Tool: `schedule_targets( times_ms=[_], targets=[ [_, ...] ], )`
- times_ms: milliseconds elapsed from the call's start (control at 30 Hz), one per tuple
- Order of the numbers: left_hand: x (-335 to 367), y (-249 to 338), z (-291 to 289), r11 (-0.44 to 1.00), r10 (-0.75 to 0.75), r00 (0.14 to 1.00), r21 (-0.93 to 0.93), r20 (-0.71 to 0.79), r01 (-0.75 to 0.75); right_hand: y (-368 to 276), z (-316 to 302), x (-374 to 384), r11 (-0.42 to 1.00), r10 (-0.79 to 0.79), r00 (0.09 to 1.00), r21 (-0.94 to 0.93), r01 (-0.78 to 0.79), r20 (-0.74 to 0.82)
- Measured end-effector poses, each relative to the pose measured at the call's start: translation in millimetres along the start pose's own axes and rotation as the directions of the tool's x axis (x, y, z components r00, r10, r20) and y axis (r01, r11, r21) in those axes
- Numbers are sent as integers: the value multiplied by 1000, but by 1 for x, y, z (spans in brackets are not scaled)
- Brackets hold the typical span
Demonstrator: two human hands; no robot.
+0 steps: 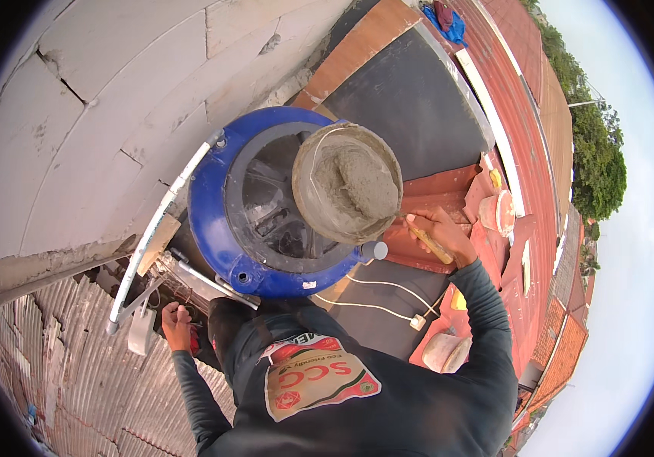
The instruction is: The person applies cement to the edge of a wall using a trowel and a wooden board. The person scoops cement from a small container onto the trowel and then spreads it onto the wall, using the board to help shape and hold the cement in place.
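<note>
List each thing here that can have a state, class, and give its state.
Bucket: uncovered, holding grey mortar
Wooden handle: held in the right hand
Left hand: fingers curled, no held object visible
Tank lid: in place, partly hidden by bucket
White cable: lying slack

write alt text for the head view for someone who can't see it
A person's right hand holds a tan handle beside a bucket of grey mortar-like mix that appears to rest on a blue tank. The left hand hangs half curled, lower left; a pale block wall stands left, red roofing right.
</note>
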State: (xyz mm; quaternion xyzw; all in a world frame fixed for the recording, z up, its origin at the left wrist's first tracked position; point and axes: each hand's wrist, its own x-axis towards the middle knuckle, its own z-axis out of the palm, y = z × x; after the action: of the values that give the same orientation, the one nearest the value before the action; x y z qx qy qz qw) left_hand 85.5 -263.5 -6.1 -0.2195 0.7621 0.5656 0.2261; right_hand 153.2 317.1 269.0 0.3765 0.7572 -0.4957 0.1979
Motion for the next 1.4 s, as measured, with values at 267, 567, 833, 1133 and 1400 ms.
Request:
schedule_targets(
  times_ms=[267,567,833,1133,1400],
  targets=[
    [15,-3,13,993,84,996,82,20,-85,-33,-27,-37,994,-3,1000,105,4,-11],
    [3,-37,13,998,57,998,-15,-39,-58,-124,-46,-74,982,-186,983,-48,185,-4],
    [-30,-104,18,999,-17,976,43,-219,27,-207,51,-42,903,-364,893,-137,408,265],
    [-110,-217,25,918,-312,815,-375,-488,128,-276,244,34,821,-307,649,-150,550,696],
    [-180,-310,55,824,-513,583,-551,-630,131,-289,397,40,714,-127,472,-250,654,872]
  ],
)
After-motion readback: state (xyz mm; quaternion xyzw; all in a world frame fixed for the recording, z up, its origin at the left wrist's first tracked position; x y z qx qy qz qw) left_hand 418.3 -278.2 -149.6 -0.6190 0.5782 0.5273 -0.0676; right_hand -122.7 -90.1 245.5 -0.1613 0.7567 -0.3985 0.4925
